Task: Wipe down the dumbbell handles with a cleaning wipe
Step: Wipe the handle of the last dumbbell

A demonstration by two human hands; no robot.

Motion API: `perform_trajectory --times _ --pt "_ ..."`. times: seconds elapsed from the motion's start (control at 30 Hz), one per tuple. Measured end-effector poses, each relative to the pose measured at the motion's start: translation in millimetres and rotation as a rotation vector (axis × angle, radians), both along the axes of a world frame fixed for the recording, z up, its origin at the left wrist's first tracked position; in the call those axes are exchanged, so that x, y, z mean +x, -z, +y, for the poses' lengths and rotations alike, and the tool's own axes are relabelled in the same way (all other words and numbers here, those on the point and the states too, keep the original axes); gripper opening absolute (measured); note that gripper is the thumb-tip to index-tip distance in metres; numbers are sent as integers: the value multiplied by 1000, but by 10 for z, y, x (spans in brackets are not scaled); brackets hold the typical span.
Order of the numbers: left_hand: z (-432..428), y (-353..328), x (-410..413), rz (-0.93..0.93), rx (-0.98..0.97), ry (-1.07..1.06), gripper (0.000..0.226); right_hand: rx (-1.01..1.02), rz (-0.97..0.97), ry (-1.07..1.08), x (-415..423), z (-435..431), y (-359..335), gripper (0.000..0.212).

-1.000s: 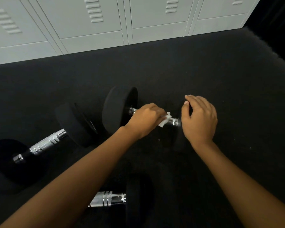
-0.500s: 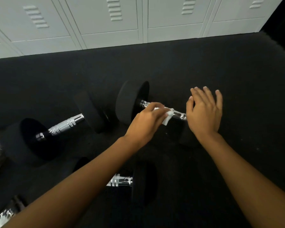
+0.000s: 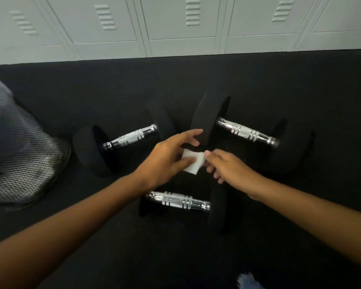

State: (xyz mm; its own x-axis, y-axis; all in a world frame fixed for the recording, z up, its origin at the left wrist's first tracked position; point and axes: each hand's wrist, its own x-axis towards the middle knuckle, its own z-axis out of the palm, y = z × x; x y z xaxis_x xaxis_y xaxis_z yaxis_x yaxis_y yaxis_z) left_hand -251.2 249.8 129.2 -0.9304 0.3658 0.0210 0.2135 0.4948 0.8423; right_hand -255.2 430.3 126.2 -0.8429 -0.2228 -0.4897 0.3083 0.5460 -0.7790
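**A:** Where does the floor [image 3: 300, 80] end?

**B:** At the far side, along the foot of the pale lockers [image 3: 181, 26]. A broad strip of dark floor lies between them and the weights, and more runs out to the right. On the left a mesh bin [image 3: 19, 153] stands near the left dumbbell's [image 3: 131, 135] outer plate.

**A:** And the wipe [image 3: 193, 163]?

**B:** It is held up in the middle, over the gap between the three dumbbells and apart from every handle. The left hand [image 3: 165, 155] pinches it between thumb and fingers, with the index finger stretched out toward the right dumbbell's [image 3: 246, 132] inner plate. The right hand [image 3: 227, 165] meets it from the other side, thumb and curled fingers nipping its right edge.

**A:** How do the bars lie?

**B:** The left dumbbell's handle runs from near-left up to far-right. The right one mirrors it, from far-left down to near-right. Their inner plates stand close together just beyond the hands, so the pair forms a shallow peak. The near dumbbell [image 3: 177, 201] lies almost straight left to right under the hands, dipping slightly to the right. Its left end passes under the left forearm, and its right plate sits below the right wrist.

**A:** How tight is it?

**B:** It is tight around the hands, with plates on three sides.
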Motion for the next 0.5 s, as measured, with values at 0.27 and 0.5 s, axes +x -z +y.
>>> perform_trajectory --times 0.27,0.5 --pt "-458 139 345 -58 38 -11 75 -471 -313 164 207 -556 15 27" --pt "-748 244 550 59 -99 -170 44 -309 -175 144 393 -779 268 22"
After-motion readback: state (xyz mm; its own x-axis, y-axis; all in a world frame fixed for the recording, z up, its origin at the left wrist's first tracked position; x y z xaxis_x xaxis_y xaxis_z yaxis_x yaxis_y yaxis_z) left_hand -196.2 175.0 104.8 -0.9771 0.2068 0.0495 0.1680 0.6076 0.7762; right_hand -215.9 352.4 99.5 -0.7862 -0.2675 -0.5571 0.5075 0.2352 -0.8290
